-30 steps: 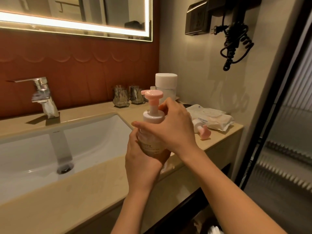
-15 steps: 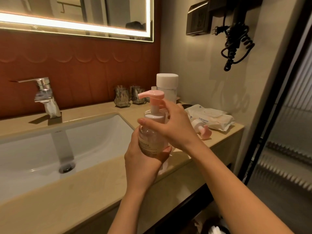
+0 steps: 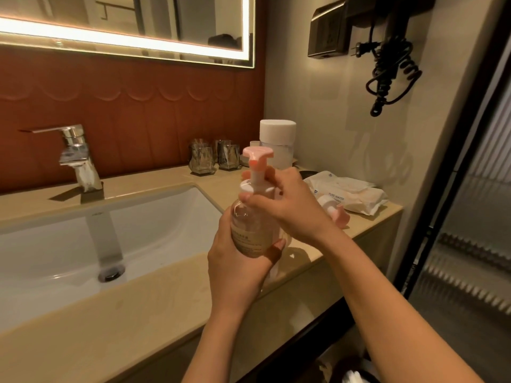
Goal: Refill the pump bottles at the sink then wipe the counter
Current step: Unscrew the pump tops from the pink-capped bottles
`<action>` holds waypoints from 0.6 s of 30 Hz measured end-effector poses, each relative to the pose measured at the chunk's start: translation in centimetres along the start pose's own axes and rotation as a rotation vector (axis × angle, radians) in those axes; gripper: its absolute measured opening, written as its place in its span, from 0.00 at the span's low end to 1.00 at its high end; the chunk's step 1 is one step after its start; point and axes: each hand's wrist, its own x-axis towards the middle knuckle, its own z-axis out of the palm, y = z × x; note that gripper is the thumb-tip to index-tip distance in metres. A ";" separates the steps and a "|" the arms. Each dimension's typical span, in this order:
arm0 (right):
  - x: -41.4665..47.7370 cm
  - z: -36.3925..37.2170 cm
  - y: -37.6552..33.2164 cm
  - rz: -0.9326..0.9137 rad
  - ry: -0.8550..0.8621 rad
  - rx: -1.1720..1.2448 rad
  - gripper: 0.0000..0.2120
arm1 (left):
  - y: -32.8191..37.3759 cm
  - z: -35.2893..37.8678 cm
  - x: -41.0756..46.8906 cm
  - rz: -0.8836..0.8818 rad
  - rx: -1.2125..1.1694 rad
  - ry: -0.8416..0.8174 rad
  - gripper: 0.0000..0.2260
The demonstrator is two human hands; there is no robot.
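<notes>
Held the pump bottle (image 3: 249, 230) upright just above the bench (image 3: 138, 313), right of the sink (image 3: 69, 244). Wrapped fingers of the left hand (image 3: 235, 269) round its clear body; clenched those of the right hand (image 3: 296, 211) on the white collar. Could not tell its fill or read its label. Read "PURE WATER" on the wipes pack (image 3: 356, 194) behind.

Both bare forearms rise from the lower edge of the view and meet above the front edge of the surface (image 3: 154, 299). The left grip (image 3: 237, 261) stands upright with its back to the camera, wrapped round the lower body of the pump bottle (image 3: 250, 233); its thumb (image 3: 277, 246) shows at the bottle's right side. The right forearm slants in from the lower right, wrist bent slightly down. The right grip (image 3: 293, 211) curls round the bottle's neck from the right, thumb (image 3: 247, 199) laid across the front, other fingers hooked behind.
</notes>
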 end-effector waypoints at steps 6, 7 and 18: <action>-0.1 1.2 -0.9 0.026 0.276 -0.186 0.28 | -0.1 0.2 -0.1 0.005 0.001 0.006 0.34; 0.0 1.2 -0.9 0.033 0.287 -0.191 0.27 | -0.2 0.1 -0.1 0.009 0.004 0.008 0.34; 0.1 0.6 -0.3 0.025 -0.004 0.120 0.31 | -0.2 0.1 0.0 0.000 -0.001 0.005 0.32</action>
